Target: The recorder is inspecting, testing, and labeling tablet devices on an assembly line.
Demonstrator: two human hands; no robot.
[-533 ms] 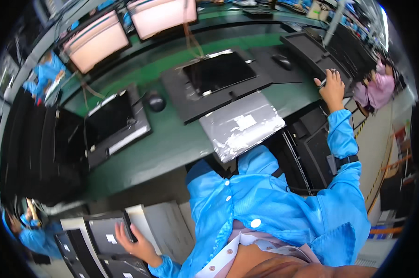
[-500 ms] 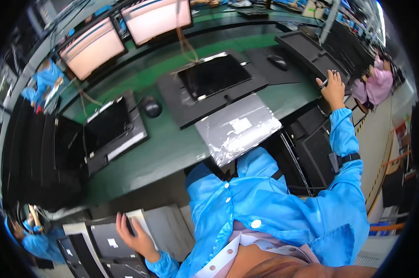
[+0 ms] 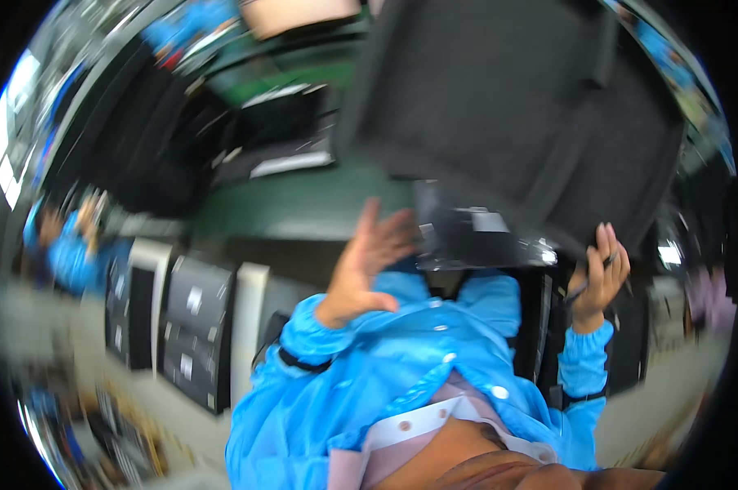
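Note:
A large black tray (image 3: 483,90) with raised ridges hangs tilted over the workbench, covering much of it. At its lower right corner my right hand (image 3: 601,278) is closed on the edge, with a thin dark pen-like stick (image 3: 579,290) also between the fingers. My left hand (image 3: 369,265) is in the air in front of the bench edge, fingers spread and holding nothing. Just right of it, a flat panel in shiny plastic film (image 3: 459,237) with a white label lies at the bench edge, partly hidden under the tray.
On the green bench (image 3: 303,204) a dark screen panel (image 3: 283,122) lies at the left. Beyond it is a stack of black trays (image 3: 132,139). Labelled dark boxes (image 3: 197,327) stand on the floor at left. A co-worker in blue (image 3: 79,253) is at far left.
My right hand has brought the black tray from the right side over the bench. My left hand has risen toward the bench edge. The view has turned and blurred.

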